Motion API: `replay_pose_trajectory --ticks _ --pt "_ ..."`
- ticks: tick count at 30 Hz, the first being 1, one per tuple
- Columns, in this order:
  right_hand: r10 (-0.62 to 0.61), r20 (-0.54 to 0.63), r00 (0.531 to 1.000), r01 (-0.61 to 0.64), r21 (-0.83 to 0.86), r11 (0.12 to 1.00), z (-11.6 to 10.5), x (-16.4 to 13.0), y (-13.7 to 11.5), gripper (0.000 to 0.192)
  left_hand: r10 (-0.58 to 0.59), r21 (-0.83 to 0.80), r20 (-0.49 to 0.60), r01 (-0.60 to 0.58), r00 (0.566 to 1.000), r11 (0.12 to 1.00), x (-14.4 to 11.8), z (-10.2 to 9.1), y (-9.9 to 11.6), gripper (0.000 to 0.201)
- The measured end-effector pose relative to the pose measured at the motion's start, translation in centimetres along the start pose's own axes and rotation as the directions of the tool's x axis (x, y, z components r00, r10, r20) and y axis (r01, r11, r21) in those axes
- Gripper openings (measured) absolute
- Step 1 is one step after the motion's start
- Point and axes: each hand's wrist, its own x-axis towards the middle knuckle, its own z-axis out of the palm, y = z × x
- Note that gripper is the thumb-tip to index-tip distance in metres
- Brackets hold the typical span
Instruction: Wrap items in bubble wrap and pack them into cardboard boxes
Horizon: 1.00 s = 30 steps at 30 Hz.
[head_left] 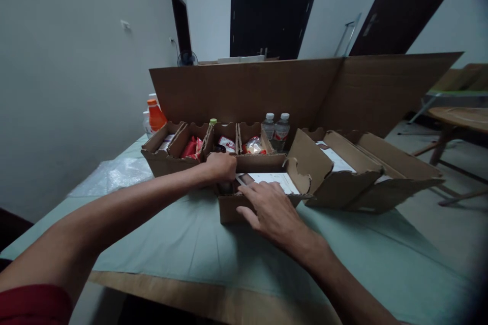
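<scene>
An open cardboard box stands at the middle of the table, in front of a row of similar boxes. Inside lies a flat white printed pack with a dark, brownish part at its left end. My left hand is closed at the box's left end; its fingertips and whatever they grip are hidden. Across the front wall of the box reaches my right hand, its fingers stretched out over the pack's near edge and its thumb apart. Whether those fingertips press on the pack I cannot tell.
Behind are cardboard bins with red packets and a clear-wrapped item. Two plastic bottles stand beside them. More boxes sit at right, an orange bottle and bubble wrap at left. A tall cardboard panel closes off the back.
</scene>
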Motion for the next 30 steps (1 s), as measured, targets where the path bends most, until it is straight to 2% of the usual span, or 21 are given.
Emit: replay_pose_trajectory --ticks 3,5,13,17,19,21,22,23,24,25,26,27,28,30 --pt "0.021 -0.079 0.997 -0.023 -0.017 1.0 0.1 -0.6 0.7 0.016 -0.02 0.033 -0.03 0.021 0.999 0.999 -1.3 -0.5 -0.6 0.035" --pt "0.035 -0.091 0.995 -0.037 -0.015 0.999 0.3 -0.7 1.1 0.012 -0.009 0.042 -0.036 0.01 0.999 0.999 -1.8 -0.5 -0.6 0.034" --pt "0.055 -0.12 0.991 -0.056 -0.004 0.998 0.9 -0.7 1.5 0.017 0.041 0.018 -0.002 -0.041 0.999 0.999 -1.3 1.3 -0.2 0.027" --pt "0.045 -0.132 0.99 -0.043 0.016 0.999 0.9 -0.8 1.2 0.017 0.057 0.005 0.009 -0.057 0.998 0.998 -1.5 1.1 -0.4 0.024" --pt "0.034 -0.203 0.979 -0.029 0.025 0.999 0.8 -1.2 1.1 0.019 0.071 0.004 -0.01 -0.071 0.997 0.997 -2.0 0.8 -0.8 0.023" --pt "0.027 -0.358 0.933 -0.018 0.026 0.999 0.7 -2.2 1.2 0.024 0.097 -0.027 -0.108 -0.1 0.989 0.995 -3.4 0.8 -1.7 0.025" --pt "0.033 -0.453 0.891 -0.022 0.031 0.999 0.7 -3.1 1.4 0.027 0.105 -0.076 -0.212 -0.124 0.972 0.989 -4.3 1.0 -2.4 0.027" --pt "0.053 -0.545 0.837 -0.037 0.041 0.998 0.8 -4.1 1.9 0.028 0.099 -0.148 -0.34 -0.157 0.935 0.977 -5.5 1.5 -3.1 0.029" --pt "0.088 -0.621 0.779 -0.063 0.061 0.996 1.0 -5.2 2.5 0.029 0.053 -0.25 -0.492 -0.2 0.869 0.947 -6.8 2.4 -3.8 0.03" --pt "0.137 -0.676 0.724 -0.099 0.095 0.991 1.4 -6.3 3.2 0.031 -0.017 -0.356 -0.597 -0.246 0.802 0.901 -8.0 3.5 -4.5 0.03" --pt "0.202 -0.705 0.68 -0.14 0.145 0.979 2.0 -7.4 4.1 0.033 -0.106 -0.456 -0.644 -0.269 0.757 0.848 -9.2 4.9 -5.0 0.029" --pt "0.279 -0.707 0.65 -0.184 0.211 0.96 2.7 -8.2 5.1 0.036 -0.194 -0.55 -0.644 -0.271 0.74 0.79 -10.2 6.5 -5.3 0.029" --pt "0.369 -0.677 0.637 -0.227 0.292 0.929 3.6 -8.8 6.2 0.042 -0.252 -0.625 -0.609 -0.26 0.752 0.736 -10.9 8.3 -5.4 0.034" --pt "0.55 -0.521 0.653 -0.303 0.486 0.82 5.6 -9.1 8.0 0.061 -0.299 -0.75 -0.49 -0.221 0.819 0.624 -11.2 11.7 -4.6 0.055"
